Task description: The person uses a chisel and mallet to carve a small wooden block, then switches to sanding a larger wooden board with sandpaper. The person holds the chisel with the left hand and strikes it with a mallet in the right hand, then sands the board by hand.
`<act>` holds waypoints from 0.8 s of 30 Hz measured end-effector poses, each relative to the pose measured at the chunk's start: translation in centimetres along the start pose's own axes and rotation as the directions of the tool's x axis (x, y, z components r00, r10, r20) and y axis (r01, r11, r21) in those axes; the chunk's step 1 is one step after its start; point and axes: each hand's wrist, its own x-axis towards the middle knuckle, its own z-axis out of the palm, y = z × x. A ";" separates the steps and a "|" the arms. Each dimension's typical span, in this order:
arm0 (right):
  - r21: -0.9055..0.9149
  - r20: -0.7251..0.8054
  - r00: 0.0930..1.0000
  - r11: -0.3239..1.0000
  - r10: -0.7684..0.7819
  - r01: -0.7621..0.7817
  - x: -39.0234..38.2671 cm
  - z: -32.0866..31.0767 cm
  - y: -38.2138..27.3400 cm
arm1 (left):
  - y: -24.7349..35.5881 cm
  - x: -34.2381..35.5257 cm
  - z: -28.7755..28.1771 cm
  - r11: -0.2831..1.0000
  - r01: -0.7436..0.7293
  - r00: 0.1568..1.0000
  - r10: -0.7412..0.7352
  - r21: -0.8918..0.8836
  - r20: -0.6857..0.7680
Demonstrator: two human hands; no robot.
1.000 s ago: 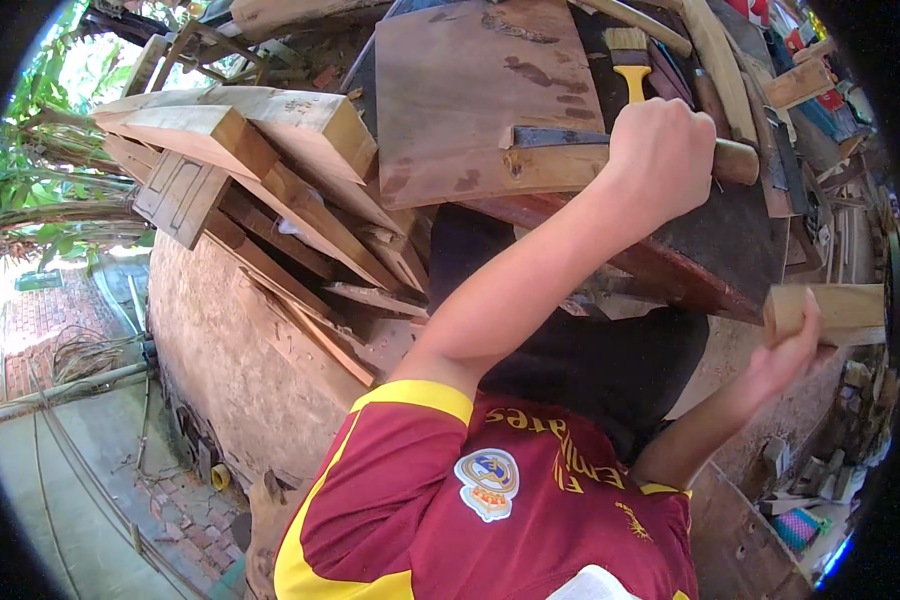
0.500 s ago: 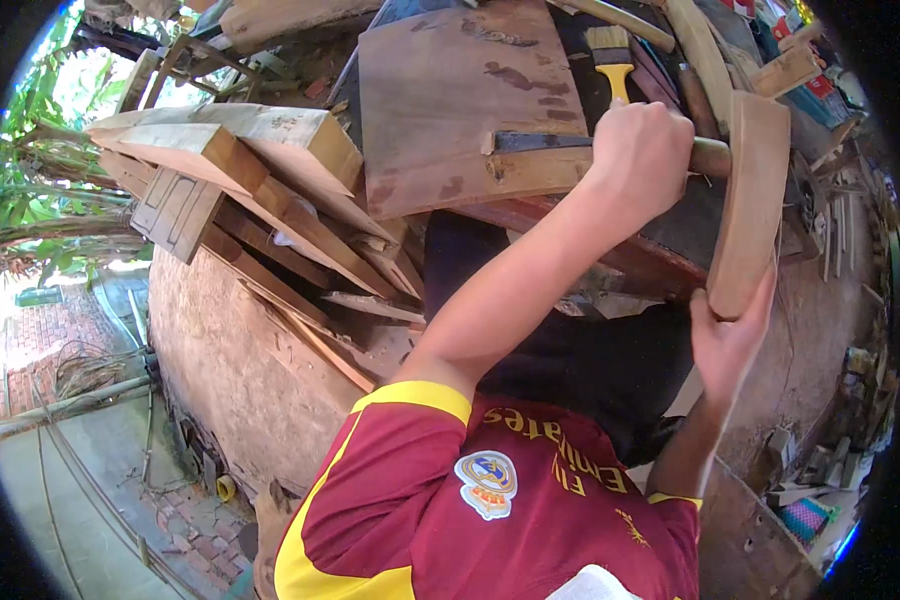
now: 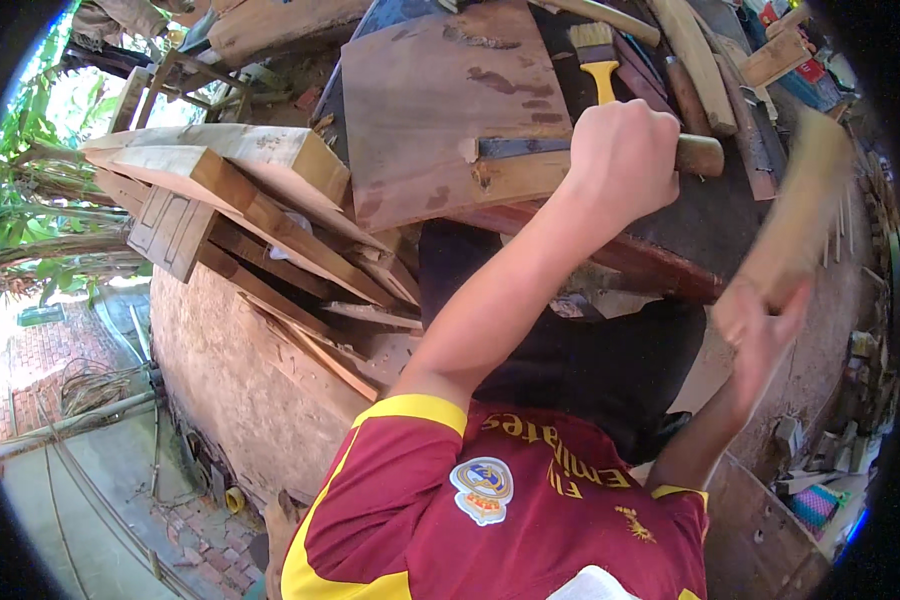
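Plainly, the left grip [image 3: 625,160] is a fist wrapped tight around a chisel [image 3: 525,148], knuckles uppermost. The chisel's dark, flat blade runs out to the left of this grip, over a brown board [image 3: 440,115] with darker stains, and the butt of its round wooden handle [image 3: 702,155] sticks out on the grip's right. Whether the cutting edge bites into the wood, I cannot tell.

Lower and to the right of that fist, the right grip [image 3: 765,320] is closed on one end of a wooden block [image 3: 795,205]. The block slants up and to the right from this grip, its far end smeared by motion blur, and it stands apart from the chisel's butt.

Just beyond the left grip lies a brush [image 3: 600,70] with a yellow handle, its bristles pointing away from the fist. A brown tool handle [image 3: 685,95] and a long pale stick [image 3: 695,60] lie beyond the fist and a little to its right. The dark worktop [image 3: 705,220] shows below and to the right of the fist. Well to the left of the left grip, thick timbers [image 3: 270,160] lean in a stack, with a small lined panel [image 3: 173,232] at their near side.
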 end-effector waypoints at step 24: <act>0.534 -0.257 0.933 0.842 0.253 -0.081 -2.3 1.4 -3.5 | 2.3 -0.2 -3.1 0.995 -0.045 0.999 0.042 -0.093 -0.028</act>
